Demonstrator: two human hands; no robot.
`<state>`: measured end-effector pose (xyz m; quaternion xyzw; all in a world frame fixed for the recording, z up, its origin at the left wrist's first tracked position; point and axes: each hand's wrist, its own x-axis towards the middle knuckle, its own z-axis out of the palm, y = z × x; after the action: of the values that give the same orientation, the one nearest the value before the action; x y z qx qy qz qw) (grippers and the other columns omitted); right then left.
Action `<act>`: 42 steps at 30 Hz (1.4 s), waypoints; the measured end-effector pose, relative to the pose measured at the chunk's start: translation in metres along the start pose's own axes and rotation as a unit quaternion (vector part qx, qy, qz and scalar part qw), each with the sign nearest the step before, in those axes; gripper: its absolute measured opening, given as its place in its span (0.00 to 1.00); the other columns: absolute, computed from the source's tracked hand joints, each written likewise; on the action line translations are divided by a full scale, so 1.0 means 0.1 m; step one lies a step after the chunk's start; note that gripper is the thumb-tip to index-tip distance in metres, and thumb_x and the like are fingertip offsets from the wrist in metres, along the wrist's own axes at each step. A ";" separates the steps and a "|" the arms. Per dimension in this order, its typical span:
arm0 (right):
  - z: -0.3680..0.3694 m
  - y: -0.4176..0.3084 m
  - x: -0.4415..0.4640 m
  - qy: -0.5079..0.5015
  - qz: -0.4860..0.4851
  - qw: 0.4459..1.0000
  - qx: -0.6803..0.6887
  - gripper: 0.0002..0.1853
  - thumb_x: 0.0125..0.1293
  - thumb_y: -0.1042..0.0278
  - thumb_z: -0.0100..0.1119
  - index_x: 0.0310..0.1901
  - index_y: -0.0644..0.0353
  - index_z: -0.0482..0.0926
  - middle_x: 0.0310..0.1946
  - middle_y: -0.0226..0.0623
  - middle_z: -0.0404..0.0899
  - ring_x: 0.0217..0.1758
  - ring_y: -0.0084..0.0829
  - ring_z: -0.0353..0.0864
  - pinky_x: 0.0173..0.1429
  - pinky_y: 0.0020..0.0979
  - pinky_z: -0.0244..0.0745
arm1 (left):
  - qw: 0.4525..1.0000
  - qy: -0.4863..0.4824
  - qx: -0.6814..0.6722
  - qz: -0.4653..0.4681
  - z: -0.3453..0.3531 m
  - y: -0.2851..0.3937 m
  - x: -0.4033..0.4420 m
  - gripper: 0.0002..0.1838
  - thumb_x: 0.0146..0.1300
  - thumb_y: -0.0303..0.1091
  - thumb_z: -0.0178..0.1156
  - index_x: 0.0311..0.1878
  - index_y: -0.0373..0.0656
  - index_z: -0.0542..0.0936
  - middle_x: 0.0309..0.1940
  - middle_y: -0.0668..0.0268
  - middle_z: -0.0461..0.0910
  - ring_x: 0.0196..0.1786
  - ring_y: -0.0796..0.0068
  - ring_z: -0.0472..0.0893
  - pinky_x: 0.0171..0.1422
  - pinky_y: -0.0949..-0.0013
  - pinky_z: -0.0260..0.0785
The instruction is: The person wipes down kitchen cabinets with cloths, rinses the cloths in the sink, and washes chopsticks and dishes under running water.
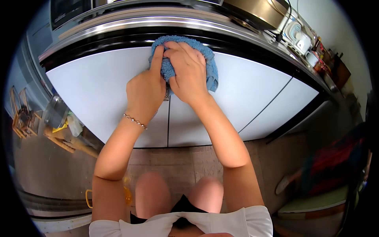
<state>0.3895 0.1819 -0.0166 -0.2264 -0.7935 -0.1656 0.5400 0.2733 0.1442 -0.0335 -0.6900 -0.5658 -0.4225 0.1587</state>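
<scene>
A blue fluffy cloth (212,71) lies bunched against the black edge strip (130,42) and the top of the white cabinet doors (244,83). My right hand (188,69) rests on the cloth with its fingers bent into it. Just beside it, my left hand (147,89), with a bracelet at the wrist, has its index finger stretched onto the cloth's left part; its other fingers are mostly hidden. A small metal piece (166,94) shows between the hands at the door gap.
A steel counter edge (177,21) runs above the doors. A large pan (260,12), cable and white mug (312,58) stand at the upper right. Wooden stools (23,114) are at the left, a green-topped bench (312,201) at the lower right. Tiled floor lies below.
</scene>
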 end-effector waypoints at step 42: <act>2.54 -1.66 0.87 0.028 -0.145 0.982 0.114 0.21 0.46 0.69 0.50 0.47 0.56 0.69 0.49 0.36 0.67 0.51 0.32 0.69 0.45 0.32 0.65 | 0.949 0.175 0.080 -0.248 -1.04 -2.48 -0.39 0.29 0.49 0.38 0.54 0.58 0.56 0.61 0.22 0.54 0.76 0.28 0.51 0.75 0.31 0.57 0.66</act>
<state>0.0740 0.1867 -0.0303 -0.0409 -0.8160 -0.1566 0.5550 0.0049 0.1231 -0.0663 -0.4281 -0.7143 -0.5161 0.2003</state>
